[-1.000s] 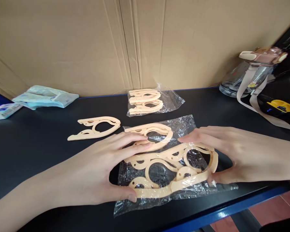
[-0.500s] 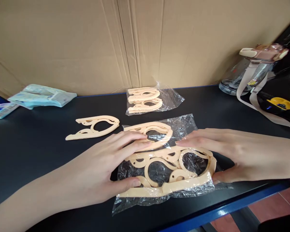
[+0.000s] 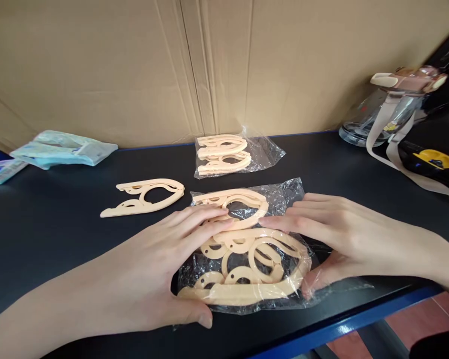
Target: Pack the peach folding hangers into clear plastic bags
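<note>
My left hand [image 3: 149, 274] and my right hand [image 3: 336, 234] clasp a folded peach plastic hanger [image 3: 247, 271] from both ends, thumbs at its near edge and fingers along its far edge. It lies on a crinkled clear plastic bag [image 3: 284, 194] near the front of the black table [image 3: 52, 234]. Another folded hanger [image 3: 232, 204] lies on the same bag just behind, under my left fingertips. A loose folded hanger [image 3: 144, 197] rests to the left. A bagged stack of hangers [image 3: 224, 154] sits further back.
A cardboard wall [image 3: 209, 65] stands behind the table. Light blue packets [image 3: 63, 148] lie at the back left. A clear water bottle [image 3: 385, 109] with a strap and a black bag [image 3: 434, 154] sit at the right. The table's blue front edge [image 3: 344, 329] is close.
My two hands have pushed toward each other and the near hanger has folded shorter. My right hand has moved left.
</note>
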The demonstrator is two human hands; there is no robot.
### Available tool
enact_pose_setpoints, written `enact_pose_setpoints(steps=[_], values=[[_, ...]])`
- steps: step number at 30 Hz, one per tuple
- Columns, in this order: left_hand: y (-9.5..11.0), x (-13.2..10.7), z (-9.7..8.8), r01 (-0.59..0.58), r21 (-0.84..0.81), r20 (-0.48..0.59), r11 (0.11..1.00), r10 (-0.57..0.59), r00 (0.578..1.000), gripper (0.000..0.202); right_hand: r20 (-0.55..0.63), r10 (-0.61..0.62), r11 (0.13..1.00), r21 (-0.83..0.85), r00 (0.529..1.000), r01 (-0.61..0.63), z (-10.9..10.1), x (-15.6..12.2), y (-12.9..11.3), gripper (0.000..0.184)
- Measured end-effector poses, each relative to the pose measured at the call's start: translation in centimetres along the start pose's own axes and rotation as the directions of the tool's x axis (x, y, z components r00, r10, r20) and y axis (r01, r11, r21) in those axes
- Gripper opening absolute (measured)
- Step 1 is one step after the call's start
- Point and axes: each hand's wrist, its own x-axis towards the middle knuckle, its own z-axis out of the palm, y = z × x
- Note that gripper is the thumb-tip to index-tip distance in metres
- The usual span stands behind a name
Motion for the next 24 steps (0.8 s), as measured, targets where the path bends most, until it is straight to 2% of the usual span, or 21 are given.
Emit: enact_pose_setpoints(steps=[5,9,15,24], values=[[0.3,0.0,-0.5,0.056,0.009,0.051,0.998,-0.056,0.997,0.101,0.083,0.092,0.962,0.249,0.992,-0.11,-0.4,-0.1,0.5,0.082],[0.4,0.0,-0.6,0.05,0.022,0.068,0.999,-0.051,0.996,0.101,0.094,0.118,0.93,0.338,0.989,-0.143,-0.1,0.1,0.5,0.078],[0.2,0.0,-0.3,0.038,0.018,0.047,0.999,-0.039,0.998,0.1,0.008,0.1,0.929,0.358,0.995,-0.096,1.2,0.6,0.7,0.073],[0.1,0.0,-0.5,0.043,0.048,0.068,0.998,-0.046,0.997,0.101,-0.139,0.012,0.962,0.271,0.99,0.026,2.1,0.8,0.2,0.066]])
